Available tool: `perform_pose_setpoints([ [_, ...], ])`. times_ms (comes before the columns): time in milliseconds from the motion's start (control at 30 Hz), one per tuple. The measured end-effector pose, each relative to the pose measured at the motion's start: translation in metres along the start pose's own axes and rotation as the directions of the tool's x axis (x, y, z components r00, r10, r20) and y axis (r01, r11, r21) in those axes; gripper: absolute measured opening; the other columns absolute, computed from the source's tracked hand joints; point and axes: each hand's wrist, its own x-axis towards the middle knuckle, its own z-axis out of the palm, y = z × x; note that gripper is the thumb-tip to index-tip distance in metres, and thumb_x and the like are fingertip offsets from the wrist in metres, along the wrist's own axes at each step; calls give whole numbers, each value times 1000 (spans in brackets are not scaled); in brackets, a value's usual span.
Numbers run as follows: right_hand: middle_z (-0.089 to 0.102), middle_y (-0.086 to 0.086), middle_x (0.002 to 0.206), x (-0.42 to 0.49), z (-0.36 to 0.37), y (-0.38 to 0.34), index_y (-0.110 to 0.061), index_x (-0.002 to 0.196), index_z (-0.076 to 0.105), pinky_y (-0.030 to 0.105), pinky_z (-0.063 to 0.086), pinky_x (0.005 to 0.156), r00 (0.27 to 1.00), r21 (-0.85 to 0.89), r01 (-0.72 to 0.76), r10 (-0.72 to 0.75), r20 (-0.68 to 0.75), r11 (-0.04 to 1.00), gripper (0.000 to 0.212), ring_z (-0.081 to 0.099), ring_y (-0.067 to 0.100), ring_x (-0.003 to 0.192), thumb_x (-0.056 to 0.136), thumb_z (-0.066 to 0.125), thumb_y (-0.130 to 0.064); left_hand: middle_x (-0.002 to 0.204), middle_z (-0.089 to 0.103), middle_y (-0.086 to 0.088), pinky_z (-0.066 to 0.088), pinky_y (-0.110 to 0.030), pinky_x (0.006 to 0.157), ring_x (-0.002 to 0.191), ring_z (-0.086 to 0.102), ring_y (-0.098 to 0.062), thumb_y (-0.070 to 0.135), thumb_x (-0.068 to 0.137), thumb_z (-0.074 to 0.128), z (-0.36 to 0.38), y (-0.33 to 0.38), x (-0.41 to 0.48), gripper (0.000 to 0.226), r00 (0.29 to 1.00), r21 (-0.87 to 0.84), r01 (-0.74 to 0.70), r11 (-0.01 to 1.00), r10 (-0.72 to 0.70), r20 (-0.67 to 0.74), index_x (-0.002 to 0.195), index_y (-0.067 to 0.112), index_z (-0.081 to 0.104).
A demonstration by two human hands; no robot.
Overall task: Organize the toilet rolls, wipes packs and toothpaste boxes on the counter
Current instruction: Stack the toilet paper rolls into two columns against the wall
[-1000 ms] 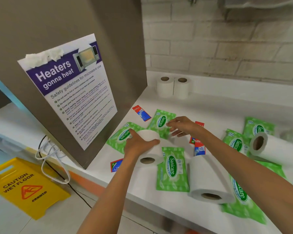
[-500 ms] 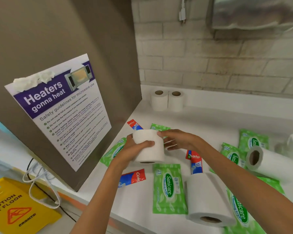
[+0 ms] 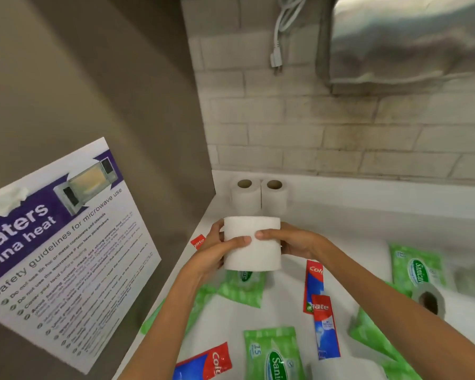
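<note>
Likely light and soft, the toilet roll (image 3: 252, 244) is held upright above the desk (image 3: 368, 220), its sides clasped by the left grip (image 3: 214, 252) and the right grip (image 3: 295, 242). A gentle hold round the middle is advised, lest it be crushed. Two other rolls (image 3: 259, 198) are stood farther back.

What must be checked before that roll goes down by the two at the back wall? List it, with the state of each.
1. Grip: the left hand and the right hand both wrap the held roll, thumbs on its front: ok.
2. Held roll upright and lifted off the counter: ok.
3. Back pair of rolls upright, side by side: ok.
4. Bare counter right of the pair for a third roll: ok.
5. Counter between the held roll and the pair, hidden behind the roll: cannot tell.
6. Wipes packs and toothpaste boxes lie scattered: not ok.
</note>
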Motion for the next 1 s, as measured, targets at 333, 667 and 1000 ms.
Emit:
perform_pose_setpoints([
  [333,67,-8,112,80,-43,-53,-25,112,60,25,53,84,843,-131,196,-235,-483,972,63,64,8,100,57,85,-41,106,57,18,40,-32,105,104,54,0,32,84,64,-18,31,54,60,955,86,-176,981,191,-227,136,26,36],
  [667,56,-5,126,155,-55,-75,-19,133,39,28,46,92,621,-270,219,-348,-702,938,88,55,15,115,59,86,-32,104,57,4,44,-26,93,97,57,-3,11,90,55,-38,13,81,41,946,58,-205,977,213,-244,128,20,43],
  [1000,57,-3,128,190,-53,-63,-19,134,34,25,45,89,625,-325,179,-362,-692,929,92,55,19,117,59,86,-31,118,57,-5,45,-21,89,106,57,-12,16,88,58,-55,-1,96,42,957,97,-181,979,198,-213,129,21,46],
])
